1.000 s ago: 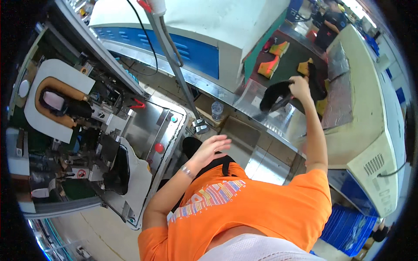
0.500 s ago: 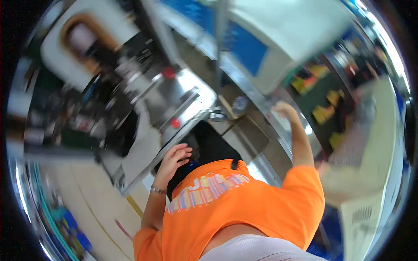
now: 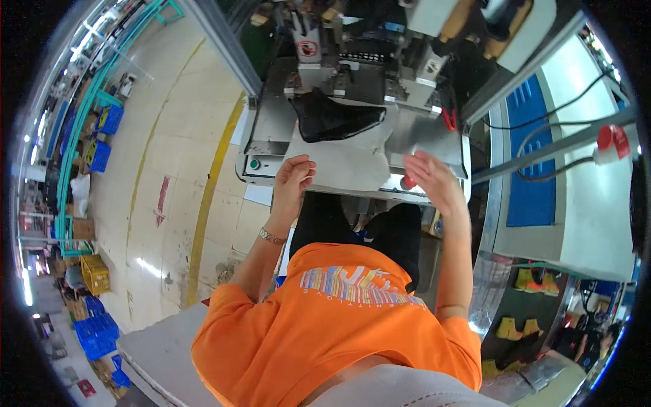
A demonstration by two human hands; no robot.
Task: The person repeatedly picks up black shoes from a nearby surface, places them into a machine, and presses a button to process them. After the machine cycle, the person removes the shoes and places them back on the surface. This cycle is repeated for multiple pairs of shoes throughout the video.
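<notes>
A black boot upper (image 3: 336, 117) lies on its side on a pale sheet (image 3: 339, 163) that covers the front of a metal machine table (image 3: 420, 136). My left hand (image 3: 296, 178) hovers at the sheet's near left edge. Its fingers are loosely bent, and nothing shows in them. Near the table's front right, over a red button (image 3: 408, 182), is my right hand (image 3: 436, 182), its fingers stretched out and empty. Neither hand touches the boot upper. Beside my left hand, a green button (image 3: 255, 164) sits on the table's left front corner.
Metal clamps (image 3: 339, 81) stand behind the boot upper, and machine posts rise on both sides. A white cabinet with a blue panel (image 3: 532, 156) is at right, with yellow boot pieces (image 3: 519, 329) on a dark belt. Blue crates (image 3: 96, 334) stand far left beyond a yellow floor line (image 3: 211, 197).
The view has swung round, so the machine table is now straight ahead. My right hand has come from out at the right to the table's front edge, and the boot upper now shows clearly.
</notes>
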